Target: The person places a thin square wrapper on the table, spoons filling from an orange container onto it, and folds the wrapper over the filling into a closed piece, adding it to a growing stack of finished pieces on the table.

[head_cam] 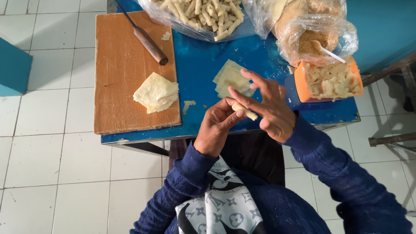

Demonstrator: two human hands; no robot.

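Both hands meet over the front edge of a blue table (199,68). My left hand (215,128) and my right hand (269,108) pinch a small pale rolled pastry (244,111) between their fingertips. Just beyond the hands lies a small stack of thin square wrappers (232,76). A thicker pile of folded wrappers (155,92) rests on a brown wooden board (115,70) at the table's left.
A knife with a wooden handle (149,44) lies on the board. At the back stands a clear bag of finished rolls (199,6), with bags of crumbs (315,36) to its right. An orange tub of white filling (331,80) sits at right. White tiled floor surrounds the table.
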